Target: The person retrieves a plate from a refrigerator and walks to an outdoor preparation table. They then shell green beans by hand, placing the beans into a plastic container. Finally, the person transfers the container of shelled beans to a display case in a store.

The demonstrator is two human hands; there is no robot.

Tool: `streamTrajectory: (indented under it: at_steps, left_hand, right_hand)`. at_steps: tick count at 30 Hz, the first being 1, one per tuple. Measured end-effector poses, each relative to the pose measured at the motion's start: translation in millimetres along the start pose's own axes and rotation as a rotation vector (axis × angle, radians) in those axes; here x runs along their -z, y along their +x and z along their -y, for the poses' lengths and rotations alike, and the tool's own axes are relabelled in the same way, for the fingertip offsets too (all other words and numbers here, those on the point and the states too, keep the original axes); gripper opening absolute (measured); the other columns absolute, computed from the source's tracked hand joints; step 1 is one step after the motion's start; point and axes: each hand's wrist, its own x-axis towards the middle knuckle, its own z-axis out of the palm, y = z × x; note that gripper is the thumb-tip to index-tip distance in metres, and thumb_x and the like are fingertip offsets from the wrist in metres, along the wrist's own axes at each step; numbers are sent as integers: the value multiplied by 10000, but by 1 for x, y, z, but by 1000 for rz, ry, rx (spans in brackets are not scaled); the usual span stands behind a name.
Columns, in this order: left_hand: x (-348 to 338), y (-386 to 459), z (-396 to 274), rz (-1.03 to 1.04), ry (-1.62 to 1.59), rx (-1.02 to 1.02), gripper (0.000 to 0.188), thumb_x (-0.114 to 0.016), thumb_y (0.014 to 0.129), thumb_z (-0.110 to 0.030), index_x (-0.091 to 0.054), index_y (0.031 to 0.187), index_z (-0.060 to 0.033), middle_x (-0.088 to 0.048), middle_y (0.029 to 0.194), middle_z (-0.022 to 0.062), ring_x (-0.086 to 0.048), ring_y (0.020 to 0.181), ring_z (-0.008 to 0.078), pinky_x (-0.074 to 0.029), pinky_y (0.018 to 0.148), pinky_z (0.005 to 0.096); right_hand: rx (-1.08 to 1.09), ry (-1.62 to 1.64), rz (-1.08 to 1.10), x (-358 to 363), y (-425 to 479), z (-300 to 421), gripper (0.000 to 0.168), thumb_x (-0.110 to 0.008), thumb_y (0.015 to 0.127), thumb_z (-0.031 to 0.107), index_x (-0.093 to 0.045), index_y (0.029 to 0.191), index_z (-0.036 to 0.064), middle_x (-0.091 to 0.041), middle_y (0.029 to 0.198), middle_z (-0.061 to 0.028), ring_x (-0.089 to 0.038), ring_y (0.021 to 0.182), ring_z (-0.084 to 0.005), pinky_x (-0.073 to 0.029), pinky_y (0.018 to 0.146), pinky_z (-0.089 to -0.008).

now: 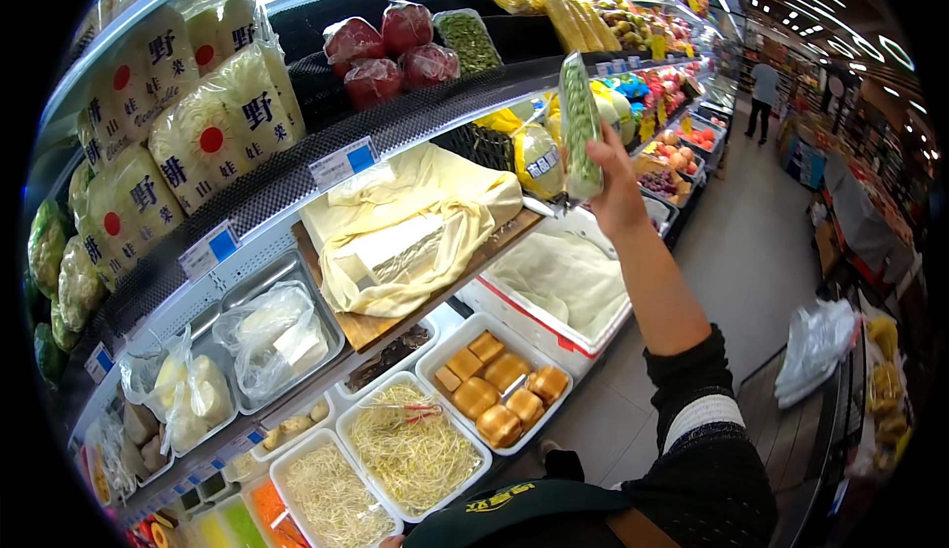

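My right hand [619,181] is raised and grips a wrapped tray of green beans [580,125] by its side, upright in front of the lower shelf. Only a fingertip of my left hand [392,541] shows at the bottom edge, so what it does is hidden. On the upper shelf, a similar green tray [468,42] lies beside several film-wrapped red vegetables [406,27]. Below the raised tray, a white block, likely tofu, rests in yellowish cloth [452,200] on a wooden board [371,329].
Bagged cabbages [211,129] fill the left shelf. Bean sprouts [411,448] and browned tofu [489,392] sit in white tubs below. A cloth-lined foam box [563,274] stands right of them. An aisle [712,229] runs along the right; a person [762,96] is far off.
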Motion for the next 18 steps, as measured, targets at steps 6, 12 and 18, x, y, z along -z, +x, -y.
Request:
streamTrajectory:
  at_steps: [6,12,18]
  left_hand:
    - [-113,10,-107,-65,-123,12,378,-498,827,-405,-519,1044,-97,-600,917,79,-566,779,196,-459,652,379]
    - [-189,21,-190,-82,-186,-48,357,-503,822,-395,-535,1019,-99,-602,897,71,-568,757,186,-460,628,364]
    - [-212,18,-212,-148,-242,-71,337,-508,816,-384,-550,994,-101,-605,877,63,-569,735,177,-462,604,348]
  right_hand:
    - [107,-276,62,31,210,-29,804,-732,651,268,-319,1299,29,-466,1133,-112,-482,1016,-183,-399,864,-288]
    - [353,-907,-30,50,336,-68,895,-741,583,349,-297,1321,103,-399,1158,-169,-453,1058,-296,-386,903,-352]
    - [49,-1467,54,47,325,-86,945,-696,566,491,-234,1341,211,-386,1128,-186,-478,1059,-360,-420,853,-437]
